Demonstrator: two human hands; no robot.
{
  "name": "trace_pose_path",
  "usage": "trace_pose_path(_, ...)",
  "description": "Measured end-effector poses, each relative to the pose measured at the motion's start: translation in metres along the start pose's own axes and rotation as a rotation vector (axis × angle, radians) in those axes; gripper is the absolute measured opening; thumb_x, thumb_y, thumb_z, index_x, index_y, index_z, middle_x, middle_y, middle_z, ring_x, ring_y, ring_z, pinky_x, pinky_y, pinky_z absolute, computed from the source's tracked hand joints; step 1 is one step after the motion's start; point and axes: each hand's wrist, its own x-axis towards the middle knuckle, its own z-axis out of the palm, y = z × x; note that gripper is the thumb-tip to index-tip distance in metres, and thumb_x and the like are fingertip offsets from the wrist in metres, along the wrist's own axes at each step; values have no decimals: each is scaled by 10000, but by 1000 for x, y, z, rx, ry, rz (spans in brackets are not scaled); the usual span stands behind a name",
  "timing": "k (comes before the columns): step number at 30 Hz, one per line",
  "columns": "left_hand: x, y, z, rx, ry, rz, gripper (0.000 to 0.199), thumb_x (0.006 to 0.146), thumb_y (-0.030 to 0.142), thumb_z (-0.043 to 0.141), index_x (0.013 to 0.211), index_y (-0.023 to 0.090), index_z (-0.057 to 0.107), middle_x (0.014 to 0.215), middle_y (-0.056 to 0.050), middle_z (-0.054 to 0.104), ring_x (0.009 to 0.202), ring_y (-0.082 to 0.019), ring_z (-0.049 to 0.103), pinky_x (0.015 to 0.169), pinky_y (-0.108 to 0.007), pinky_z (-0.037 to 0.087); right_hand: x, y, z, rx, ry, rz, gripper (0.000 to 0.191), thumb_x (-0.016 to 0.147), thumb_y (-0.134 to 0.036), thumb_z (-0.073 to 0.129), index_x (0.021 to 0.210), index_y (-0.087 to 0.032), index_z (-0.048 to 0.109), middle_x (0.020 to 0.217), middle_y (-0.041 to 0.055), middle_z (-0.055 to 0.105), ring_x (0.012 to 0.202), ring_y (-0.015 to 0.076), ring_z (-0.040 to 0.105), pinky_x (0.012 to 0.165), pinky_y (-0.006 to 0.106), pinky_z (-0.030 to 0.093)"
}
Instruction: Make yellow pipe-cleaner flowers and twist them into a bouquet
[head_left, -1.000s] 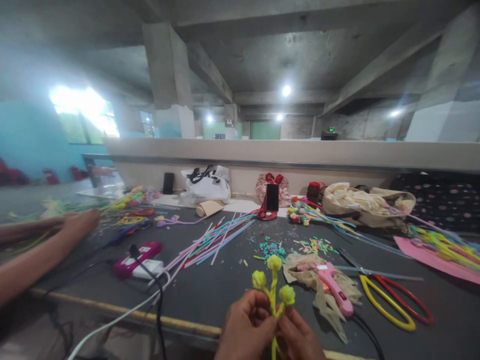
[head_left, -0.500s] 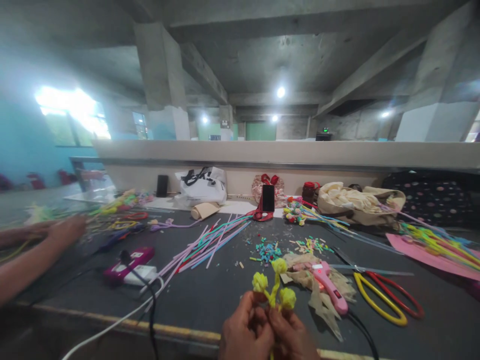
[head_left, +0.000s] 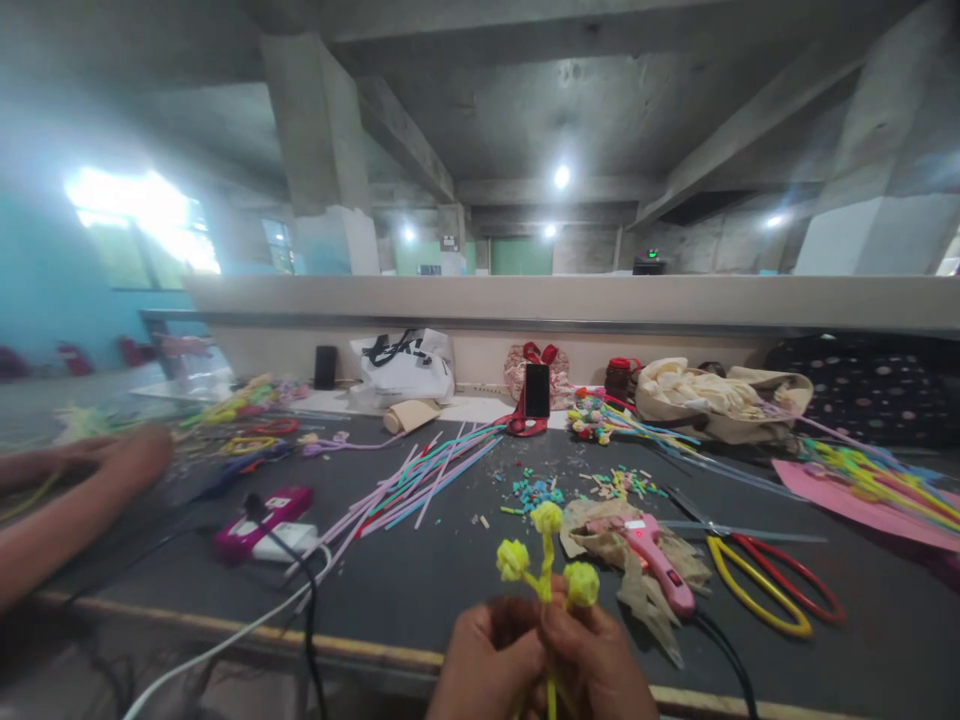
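Note:
A yellow fuzzy flower sprig [head_left: 547, 560], apparently pipe cleaner, has three round heads on branching stems and stands upright between my hands at the table's front edge. My left hand [head_left: 487, 655] is closed around its stem from the left. My right hand [head_left: 604, 655] pinches the stem just under the right-hand head, thumb and fingers together. Below my fingers the lower stem shows between both hands. Just right of them, a pink hot glue gun [head_left: 660, 565] lies on crumpled tan sheeting [head_left: 637, 620]. Scissors [head_left: 757, 580] with yellow and red handles rest farther right.
Pastel sticks [head_left: 420, 490] and small cut bits [head_left: 536, 493] lie on the dark table [head_left: 435, 590]. A purple power strip [head_left: 266, 520] with cables sits left. Another person's arm [head_left: 82, 500] reaches in there. A phone [head_left: 536, 390], bags and flower bundles [head_left: 592, 415] line the back.
The yellow heads have spread slightly apart, the left one shifting left. My left fingers have come down from the heads, and more stem shows below my hands.

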Motion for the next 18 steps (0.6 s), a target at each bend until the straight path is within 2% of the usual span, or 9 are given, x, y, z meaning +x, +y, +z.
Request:
trace_pose_path(4,0,1,-8,-56,-176,-89,372,485,445,723,605,101,646,365,8,547,306,-69,442,349,-162,317,4,1,0,27,-136,73,259,613,-357,717,691,-140,600,341,-10,563,247,94,484,312,189,400)
trace_pose_path(7,1,0,-11,-138,-244,-116,349,507,414,723,598,83,657,388,-19,567,321,-70,457,342,-155,317,5,2,-2,7,-151,64,276,615,-366,717,674,-121,602,337,-17,555,239,74,465,313,174,395)
trace_pose_path(10,3,-3,-12,-201,-199,-104,272,536,345,725,591,90,648,395,-25,570,335,-67,464,352,-146,317,3,-1,-3,-2,-104,34,304,575,-353,751,726,-124,620,425,-21,591,290,70,494,333,163,389)
trace_pose_path(13,5,-7,-13,-347,-128,-90,250,517,300,736,634,99,645,482,-42,610,399,-95,517,397,-168,364,-1,-4,-5,-48,-2,-3,319,572,-368,752,768,-150,627,547,-9,630,399,88,548,406,181,421)
trace_pose_path(15,7,-9,-13,-412,-100,-73,241,498,272,744,634,101,640,513,-47,620,434,-115,540,447,-200,405,-4,-5,-8,-90,44,-5,308,570,-400,744,717,-157,624,566,-7,627,450,99,564,452,195,436)
trace_pose_path(18,8,-10,-15,-411,-70,-54,204,500,250,737,589,104,626,497,-36,604,426,-117,530,471,-222,419,-6,-2,-12,-130,33,38,306,566,-431,734,634,-159,609,504,-28,588,410,82,520,434,184,407)
